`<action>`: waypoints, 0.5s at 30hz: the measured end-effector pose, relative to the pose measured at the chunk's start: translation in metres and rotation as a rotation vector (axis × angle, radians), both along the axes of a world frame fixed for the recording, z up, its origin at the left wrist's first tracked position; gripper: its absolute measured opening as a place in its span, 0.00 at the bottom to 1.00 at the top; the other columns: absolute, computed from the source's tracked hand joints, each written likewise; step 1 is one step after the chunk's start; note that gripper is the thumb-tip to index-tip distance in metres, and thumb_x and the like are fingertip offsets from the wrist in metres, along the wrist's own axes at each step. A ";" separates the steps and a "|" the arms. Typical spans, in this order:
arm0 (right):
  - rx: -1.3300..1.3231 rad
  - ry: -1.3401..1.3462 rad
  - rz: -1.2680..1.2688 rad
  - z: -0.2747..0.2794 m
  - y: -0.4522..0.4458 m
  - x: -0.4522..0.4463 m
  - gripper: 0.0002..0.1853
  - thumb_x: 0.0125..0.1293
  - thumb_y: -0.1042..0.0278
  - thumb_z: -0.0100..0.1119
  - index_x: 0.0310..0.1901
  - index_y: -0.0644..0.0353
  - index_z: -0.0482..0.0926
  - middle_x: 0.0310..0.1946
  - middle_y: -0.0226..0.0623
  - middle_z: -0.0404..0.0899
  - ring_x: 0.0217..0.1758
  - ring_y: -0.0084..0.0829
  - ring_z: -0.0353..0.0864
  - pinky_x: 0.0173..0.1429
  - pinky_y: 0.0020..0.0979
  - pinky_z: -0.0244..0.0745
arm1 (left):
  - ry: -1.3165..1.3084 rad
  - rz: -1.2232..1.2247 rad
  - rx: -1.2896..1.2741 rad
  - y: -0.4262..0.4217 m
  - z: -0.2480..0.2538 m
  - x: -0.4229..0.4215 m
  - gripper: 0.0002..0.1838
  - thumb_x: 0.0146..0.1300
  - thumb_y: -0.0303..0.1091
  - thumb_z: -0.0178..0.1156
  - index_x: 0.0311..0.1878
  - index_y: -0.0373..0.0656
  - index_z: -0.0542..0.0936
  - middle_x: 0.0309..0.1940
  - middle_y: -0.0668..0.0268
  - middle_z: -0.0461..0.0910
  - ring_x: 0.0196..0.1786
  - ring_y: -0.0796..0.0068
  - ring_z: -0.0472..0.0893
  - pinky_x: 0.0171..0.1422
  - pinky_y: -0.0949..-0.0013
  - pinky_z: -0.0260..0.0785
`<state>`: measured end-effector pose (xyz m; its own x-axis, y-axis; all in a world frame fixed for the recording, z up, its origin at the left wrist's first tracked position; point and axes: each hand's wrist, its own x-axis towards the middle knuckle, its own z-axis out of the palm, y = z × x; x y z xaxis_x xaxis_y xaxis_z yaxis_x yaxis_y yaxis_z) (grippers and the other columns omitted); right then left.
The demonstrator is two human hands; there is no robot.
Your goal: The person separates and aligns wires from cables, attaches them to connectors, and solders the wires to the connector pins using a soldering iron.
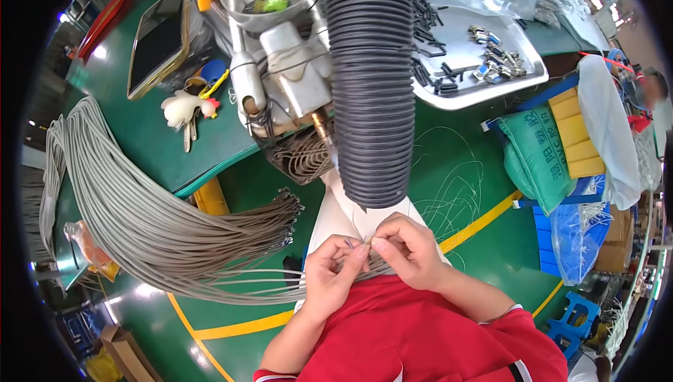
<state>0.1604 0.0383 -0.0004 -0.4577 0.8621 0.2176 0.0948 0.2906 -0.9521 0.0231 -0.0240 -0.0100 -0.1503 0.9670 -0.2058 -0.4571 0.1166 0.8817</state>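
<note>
My left hand (pixel 333 271) is closed in a pinch over my lap, with the thin wires (pixel 348 243) of a cable end between its fingertips. Fingertip to fingertip with it, my right hand (pixel 410 252) pinches at the same spot; the fingers hide most of what lies there. Several grey cables (pixel 259 285) run in from the left and pass under my left hand. They come from a thick bundle of grey cables (pixel 140 200) that hangs over the table edge, its stripped ends close to my knees.
A ribbed black hose (pixel 371 87) hangs just in front of my hands. On the green table (pixel 231 147) lie a phone (pixel 160 38) and keys with a chicken charm (pixel 189 112). A metal tray (pixel 463 94) holds connectors and black sleeves. A blue stool (pixel 575 319) stands right.
</note>
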 end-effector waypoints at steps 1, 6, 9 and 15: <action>0.203 -0.017 -0.043 0.005 0.012 0.002 0.03 0.60 0.73 0.49 0.32 0.63 0.69 0.24 0.31 0.68 0.19 0.15 0.61 0.22 0.18 0.55 | 0.038 0.036 -0.001 -0.001 0.001 -0.003 0.02 0.59 0.23 0.53 0.34 0.39 0.70 0.27 0.65 0.76 0.24 0.84 0.71 0.24 0.83 0.56; 0.522 -0.373 -0.522 0.098 0.112 0.044 0.04 0.58 0.74 0.53 0.33 0.64 0.74 0.26 0.30 0.71 0.24 0.20 0.66 0.28 0.19 0.61 | 0.051 0.101 -0.010 -0.001 0.002 -0.022 0.02 0.59 0.23 0.54 0.32 0.39 0.70 0.26 0.66 0.75 0.25 0.84 0.72 0.25 0.83 0.56; 0.664 -0.689 -0.434 0.128 0.141 0.056 0.05 0.55 0.74 0.56 0.33 0.63 0.77 0.26 0.33 0.74 0.26 0.26 0.71 0.30 0.24 0.65 | 0.054 0.094 0.006 -0.001 0.003 -0.023 0.02 0.59 0.23 0.54 0.32 0.39 0.71 0.25 0.66 0.75 0.25 0.84 0.72 0.25 0.84 0.55; 0.720 -1.046 -0.194 0.128 0.170 0.056 0.08 0.50 0.73 0.58 0.34 0.62 0.78 0.32 0.39 0.76 0.36 0.41 0.75 0.41 0.34 0.68 | 0.090 0.044 -0.001 -0.004 -0.002 -0.015 0.02 0.59 0.24 0.53 0.33 0.39 0.71 0.25 0.66 0.75 0.24 0.86 0.71 0.24 0.85 0.54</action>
<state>0.2162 0.2081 0.1277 -0.5727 0.7724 0.2746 0.7970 0.6030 -0.0342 0.0085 -0.0281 -0.0123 -0.2103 0.9588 -0.1910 -0.3805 0.0996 0.9194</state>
